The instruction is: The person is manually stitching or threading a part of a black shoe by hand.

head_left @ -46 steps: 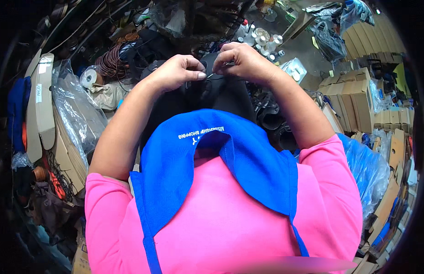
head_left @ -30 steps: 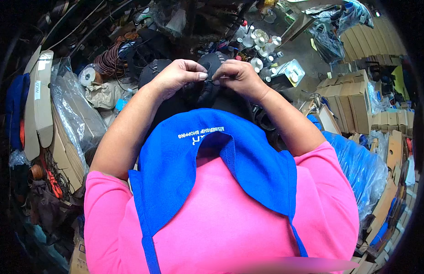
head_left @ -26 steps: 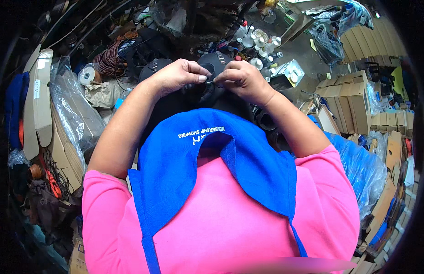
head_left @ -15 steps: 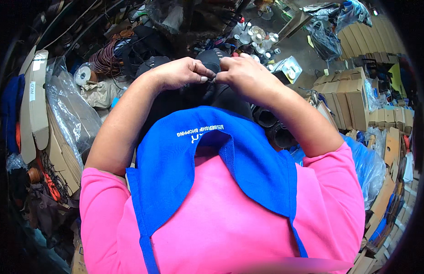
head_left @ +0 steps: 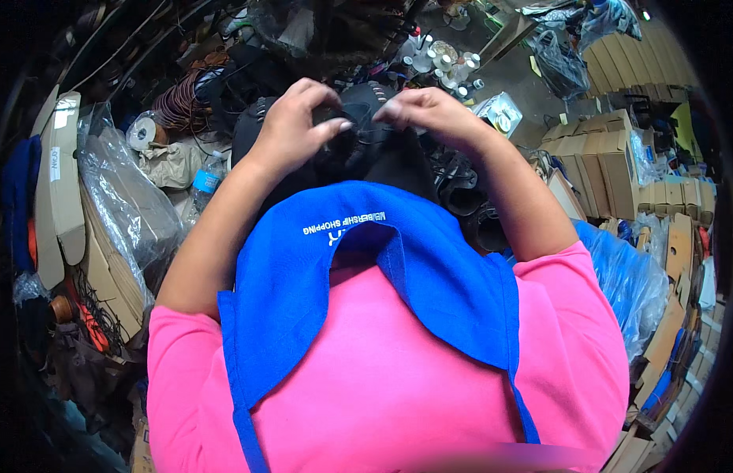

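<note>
My left hand [head_left: 299, 126] is raised over my lap with thumb and fingers apart, holding nothing that I can see. Across from it, my right hand [head_left: 429, 114] has its fingertips pinched together. A thin dark thread [head_left: 372, 140] loops down below those fingertips. Between my knees sits a black item [head_left: 343, 150], its shape lost against my dark trousers; I cannot tell its kind. Pale stitch-like marks [head_left: 379, 93] show on the black surface beside my right fingertips. A blue apron [head_left: 303, 260] covers my front.
Several white-capped bottles [head_left: 445, 63] stand ahead to the right. Dark shoes [head_left: 461, 193] lie beside my right leg. Cardboard boxes [head_left: 595, 165] are stacked at the right. On the left are a thread spool [head_left: 144, 131], a blue-labelled bottle [head_left: 205, 181] and plastic-wrapped cardboard [head_left: 130, 205].
My hands were close together with fingertips meeting over the black item. They have moved apart, and the left hand has opened. The thin thread now shows under the right fingertips.
</note>
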The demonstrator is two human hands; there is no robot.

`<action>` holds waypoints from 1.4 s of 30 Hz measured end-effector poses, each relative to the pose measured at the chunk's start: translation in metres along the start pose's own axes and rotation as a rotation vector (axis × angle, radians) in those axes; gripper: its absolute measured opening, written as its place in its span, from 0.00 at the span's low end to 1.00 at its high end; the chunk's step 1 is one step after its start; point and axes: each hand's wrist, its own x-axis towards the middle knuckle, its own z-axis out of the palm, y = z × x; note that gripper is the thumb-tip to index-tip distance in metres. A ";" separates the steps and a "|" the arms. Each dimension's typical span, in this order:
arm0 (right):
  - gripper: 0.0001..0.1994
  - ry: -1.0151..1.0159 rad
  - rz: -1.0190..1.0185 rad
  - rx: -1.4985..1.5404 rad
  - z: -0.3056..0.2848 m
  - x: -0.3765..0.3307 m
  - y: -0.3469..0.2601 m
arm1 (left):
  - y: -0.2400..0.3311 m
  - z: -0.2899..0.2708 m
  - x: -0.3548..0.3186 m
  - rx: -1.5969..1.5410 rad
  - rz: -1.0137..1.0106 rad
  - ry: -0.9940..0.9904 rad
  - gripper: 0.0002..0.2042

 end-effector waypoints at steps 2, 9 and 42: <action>0.12 0.024 -0.054 0.121 -0.004 -0.002 0.010 | 0.004 -0.001 -0.013 -0.004 -0.003 -0.019 0.13; 0.11 0.376 -0.388 -0.622 0.015 0.010 0.034 | -0.004 0.005 -0.017 -0.060 0.059 -0.134 0.08; 0.18 0.018 -0.170 1.250 0.004 -0.007 0.071 | -0.035 -0.032 -0.020 -1.639 -0.529 0.087 0.21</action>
